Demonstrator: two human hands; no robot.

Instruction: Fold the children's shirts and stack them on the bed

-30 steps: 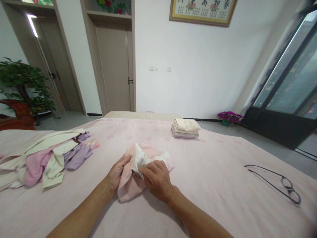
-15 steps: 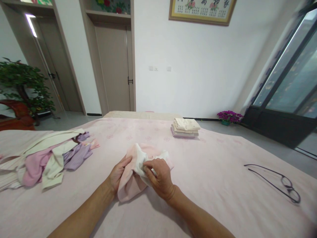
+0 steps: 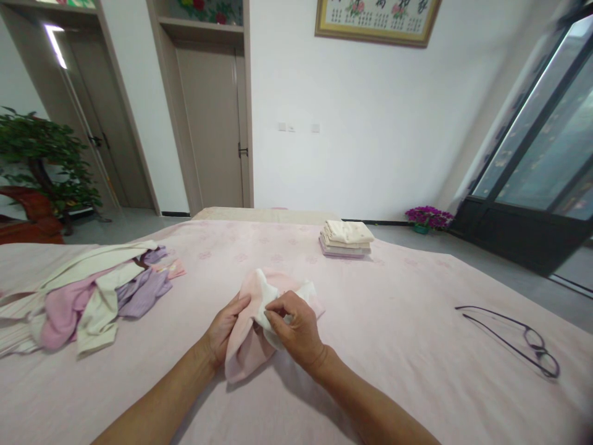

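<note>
A small pink and white garment [image 3: 245, 352] lies bunched up in front of me, partly raised off the pink bedspread [image 3: 407, 346]. Its exact kind does not show. My left hand [image 3: 227, 327] grips the pink cloth at its left side, thumb on top and the other fingers hidden underneath. With thumb and index finger, my right hand [image 3: 296, 327] pinches the white part near the middle. Much of the cloth behind the right hand is covered by it.
Crumpled clothes [image 3: 97, 290] in cream, pink and purple lie at the left. A neat stack of folded clothes [image 3: 346, 238] stands toward the far edge. Eyeglasses [image 3: 532, 346] rest on the right. Beyond are a potted plant [image 3: 41, 154], purple flowers [image 3: 428, 216] and a door [image 3: 210, 123].
My left hand and the left side of the garment have shifted slightly to the right. The right hand's pinch on the white part has moved a little; its fingers look more raised.
</note>
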